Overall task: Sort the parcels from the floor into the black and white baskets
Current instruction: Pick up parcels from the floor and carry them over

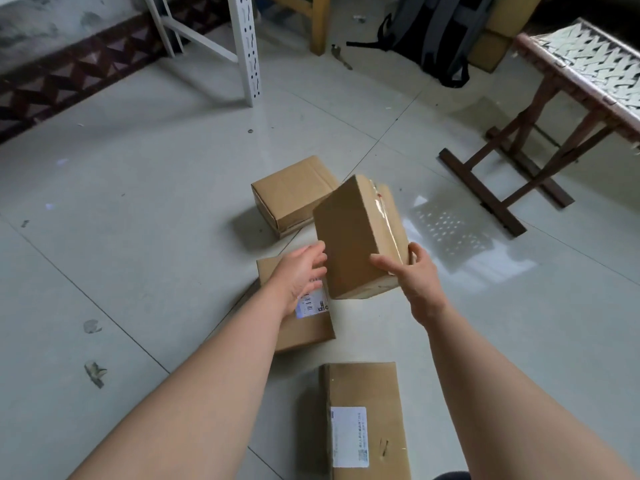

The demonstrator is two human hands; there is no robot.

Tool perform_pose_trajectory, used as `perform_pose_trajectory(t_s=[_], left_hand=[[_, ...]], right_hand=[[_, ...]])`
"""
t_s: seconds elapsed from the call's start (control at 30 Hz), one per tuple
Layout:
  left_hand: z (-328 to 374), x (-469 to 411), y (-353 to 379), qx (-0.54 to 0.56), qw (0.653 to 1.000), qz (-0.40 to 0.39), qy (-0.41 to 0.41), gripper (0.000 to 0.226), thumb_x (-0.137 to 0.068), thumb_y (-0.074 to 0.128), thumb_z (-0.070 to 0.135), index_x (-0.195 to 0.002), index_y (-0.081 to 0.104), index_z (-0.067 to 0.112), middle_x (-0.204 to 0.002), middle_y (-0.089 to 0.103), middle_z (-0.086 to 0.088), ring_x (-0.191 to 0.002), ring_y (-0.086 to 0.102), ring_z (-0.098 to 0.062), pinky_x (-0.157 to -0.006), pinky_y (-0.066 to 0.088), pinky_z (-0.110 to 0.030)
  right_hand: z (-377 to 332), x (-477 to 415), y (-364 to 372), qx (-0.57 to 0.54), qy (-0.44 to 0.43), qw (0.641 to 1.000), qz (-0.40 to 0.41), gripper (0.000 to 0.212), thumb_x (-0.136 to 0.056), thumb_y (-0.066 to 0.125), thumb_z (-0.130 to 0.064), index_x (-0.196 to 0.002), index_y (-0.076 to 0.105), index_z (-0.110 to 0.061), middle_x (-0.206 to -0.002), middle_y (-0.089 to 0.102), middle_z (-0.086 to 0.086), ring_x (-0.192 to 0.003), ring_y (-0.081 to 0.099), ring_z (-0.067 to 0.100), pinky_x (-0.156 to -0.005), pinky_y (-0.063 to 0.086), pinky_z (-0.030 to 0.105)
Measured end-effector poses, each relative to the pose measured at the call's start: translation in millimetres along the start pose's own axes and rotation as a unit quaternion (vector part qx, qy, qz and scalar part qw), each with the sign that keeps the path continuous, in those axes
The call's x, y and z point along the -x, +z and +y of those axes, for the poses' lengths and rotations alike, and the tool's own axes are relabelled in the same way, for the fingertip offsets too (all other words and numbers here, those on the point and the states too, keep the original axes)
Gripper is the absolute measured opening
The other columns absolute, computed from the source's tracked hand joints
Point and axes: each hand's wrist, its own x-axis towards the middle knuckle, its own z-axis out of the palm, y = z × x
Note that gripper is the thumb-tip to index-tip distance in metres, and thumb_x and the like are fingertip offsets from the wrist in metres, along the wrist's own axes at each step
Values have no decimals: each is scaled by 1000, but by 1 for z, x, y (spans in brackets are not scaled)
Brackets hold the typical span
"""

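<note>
We stand over a pale tiled floor (138,237) that fills most of what lies beyond and below our fingers. Far past the fingers of our right hand stands a folding wooden bench with a woven top (588,64). Far past the fingers of the left is a white perforated metal rack frame (247,46), and a black and grey backpack (440,32) slumps on the floor between the two. Close to us, well back from the fingertips and between our forearms, a long cardboard parcel (367,420) lies flat with a white shipping label (348,436) on top. Just ahead of the fingertips a squarer brown parcel (291,192) sits on the floor. The taped cardboard parcel (356,233) is up off the floor and tilted. Our right hand (415,278) grips its lower right corner, thumb across the plain face and fingers wrapped onto the taped side. Under our left hand (301,271) a fourth parcel (304,330) lies flat on the floor, its printed label (310,304) showing at the wrist. The left fingers are loosely spread and relaxed, holding nothing. Their tips are at the raised parcel's left edge, and we cannot tell whether they touch it.
</note>
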Motion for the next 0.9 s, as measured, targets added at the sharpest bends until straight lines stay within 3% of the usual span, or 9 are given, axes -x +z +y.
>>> perform_pose_trajectory(t_s=[0.07,0.13,0.2,0.3,0.43,0.53,0.6,0.77,0.9], left_hand=[[3,5,9,23,998,-48,-14,44,-96,48,49,-133,50,25,-125,60,3,-119,56,-26,-100,46,-45],[2,6,7,46,998,-44,-25,45,-90,48,61,-125,48,33,-114,64,5,-114,57,-25,-93,48,-47],[-3,5,-4,52,997,-37,-46,69,-73,54,75,-128,49,34,-120,65,-1,-115,57,-27,-97,44,-54],[-11,7,-21,-33,996,-2,-82,100,-44,65,83,-129,52,31,-121,65,-3,-114,56,-29,-100,40,-55],[-21,6,-43,-107,986,49,-122,115,-29,82,74,-126,58,16,-109,70,-10,-101,64,-29,-90,51,-46],[-21,13,-50,-181,973,76,-119,136,-31,80,76,-144,32,19,-132,55,-9,-113,55,-28,-95,46,-46],[-19,18,-48,-207,969,92,-101,127,-45,82,67,-148,21,21,-138,48,-10,-112,51,-27,-91,45,-41],[-25,1,-48,-107,987,84,-81,111,-37,78,65,-132,43,21,-113,66,-13,-97,66,-29,-89,53,-45],[-18,8,-30,-61,995,16,-73,46,-73,65,52,-105,66,19,-85,71,-9,-71,62,-19,-66,46,-27]], right_hand=[[-5,4,3,-15,-25,999,-42,90,-48,89,-49,-125,58,-15,-125,61,9,-109,64,24,-90,53,34],[-17,15,9,-76,-5,992,-100,53,-67,73,-36,-116,67,-17,-124,66,4,-118,60,19,-102,43,33],[-26,23,16,-73,0,989,-132,31,-82,54,-19,-105,74,-21,-120,66,-2,-120,55,16,-104,40,33],[-35,33,31,-31,30,986,-159,32,-92,48,-9,-106,76,-16,-107,60,-5,-108,52,17,-75,46,21],[-29,35,48,11,32,976,-217,19,-87,61,-12,-92,79,-14,-117,69,5,-116,59,19,-110,38,39],[-24,34,53,10,37,966,-257,31,-87,48,1,-90,77,-8,-117,70,8,-117,60,22,-114,35,38],[-24,35,55,-30,44,963,-264,38,-87,38,9,-98,73,1,-116,70,13,-115,63,24,-111,40,34],[-13,21,47,6,44,992,-117,39,-89,37,6,-113,67,-1,-118,66,13,-95,59,16,-84,47,24],[1,12,30,-17,108,989,-96,36,-86,32,5,-99,62,-10,-94,59,8,-80,49,17,-69,41,27]])
